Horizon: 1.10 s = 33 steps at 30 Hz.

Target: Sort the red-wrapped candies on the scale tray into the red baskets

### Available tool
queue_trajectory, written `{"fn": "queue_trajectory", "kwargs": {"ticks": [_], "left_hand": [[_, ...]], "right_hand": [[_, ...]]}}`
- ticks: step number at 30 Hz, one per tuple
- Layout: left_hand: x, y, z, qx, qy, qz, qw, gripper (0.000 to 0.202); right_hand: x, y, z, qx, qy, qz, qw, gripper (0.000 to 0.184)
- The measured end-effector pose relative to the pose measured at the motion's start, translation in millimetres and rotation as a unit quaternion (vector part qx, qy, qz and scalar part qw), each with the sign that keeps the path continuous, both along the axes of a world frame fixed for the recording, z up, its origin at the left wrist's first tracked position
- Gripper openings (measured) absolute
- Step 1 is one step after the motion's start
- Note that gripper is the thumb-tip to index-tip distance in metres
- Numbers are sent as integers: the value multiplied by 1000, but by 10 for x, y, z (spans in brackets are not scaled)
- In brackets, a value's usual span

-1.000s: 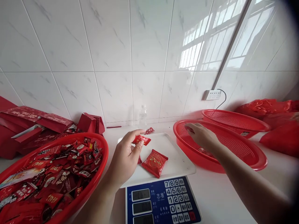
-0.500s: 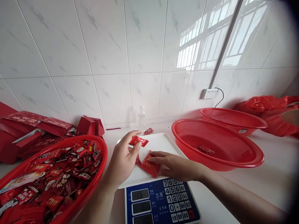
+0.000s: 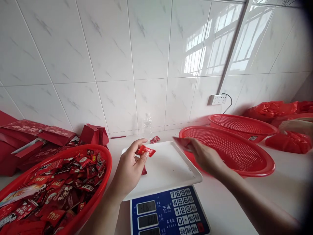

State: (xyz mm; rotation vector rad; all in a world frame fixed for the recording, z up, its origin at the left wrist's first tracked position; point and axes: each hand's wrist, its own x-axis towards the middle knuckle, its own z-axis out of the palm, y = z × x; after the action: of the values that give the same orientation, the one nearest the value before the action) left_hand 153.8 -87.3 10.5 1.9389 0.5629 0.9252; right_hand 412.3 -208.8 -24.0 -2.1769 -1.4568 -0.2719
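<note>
My left hand (image 3: 130, 164) is closed on a small red snack packet (image 3: 146, 150), pinched between thumb and fingers above the left side of the white weighing tray (image 3: 168, 169). Another red packet (image 3: 144, 170) shows partly behind that hand, low on the tray. My right hand (image 3: 204, 155), blurred by motion, grips a flat dark-red packet (image 3: 182, 142) over the left rim of the nearer red colander basket (image 3: 264, 164). Below the tray is the scale's blue keypad panel (image 3: 166, 212); its displays are too faint to read.
On the left a red basket (image 3: 109, 160) is heaped with wrapped snacks, with red boxes (image 3: 36, 133) behind it. A clear bottle (image 3: 147, 125) and a loose packet (image 3: 155, 139) are near the tiled wall. A second colander (image 3: 242, 125) and red bags (image 3: 288, 142) stand at right.
My right hand has lifted the larger red packet from the tray and carried it right, to the nearer colander. My left hand stays almost in place with its packet.
</note>
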Motion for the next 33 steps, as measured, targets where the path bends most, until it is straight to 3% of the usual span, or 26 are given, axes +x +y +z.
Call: {"fn": "queue_trajectory", "kwargs": {"ticks": [3, 6, 8, 11, 15, 19, 22, 25, 33], "left_hand": [[-19, 23, 1, 0, -8, 1, 1000, 34], [-44, 29, 21, -26, -25, -11, 999, 33], [-58, 25, 37, -44, -44, -15, 998, 33], [-73, 19, 58, -46, -63, -7, 997, 33], [-97, 22, 81, -24, -82, 1, 996, 31], [-124, 35, 99, -22, -95, -2, 995, 30], [-130, 46, 96, -24, -99, -9, 995, 30], [-121, 50, 82, -33, -108, -20, 993, 30], [-100, 42, 62, -46, -84, -19, 995, 31]], "right_hand": [[335, -75, 66, 20, -6, -113, 993, 42], [435, -41, 67, 18, -13, -135, 991, 50], [296, 55, 38, 4, -15, -81, 997, 51], [-152, 257, -18, -51, -12, 84, 995, 48], [-790, 507, -56, -139, -11, 285, 948, 57], [-1094, 675, -84, -159, -14, 377, 912, 46], [-1128, 737, -131, -139, -8, 378, 915, 34], [-1079, 733, -164, -105, 17, 346, 932, 33], [-640, 514, -99, 67, 164, 175, 969, 38]]}}
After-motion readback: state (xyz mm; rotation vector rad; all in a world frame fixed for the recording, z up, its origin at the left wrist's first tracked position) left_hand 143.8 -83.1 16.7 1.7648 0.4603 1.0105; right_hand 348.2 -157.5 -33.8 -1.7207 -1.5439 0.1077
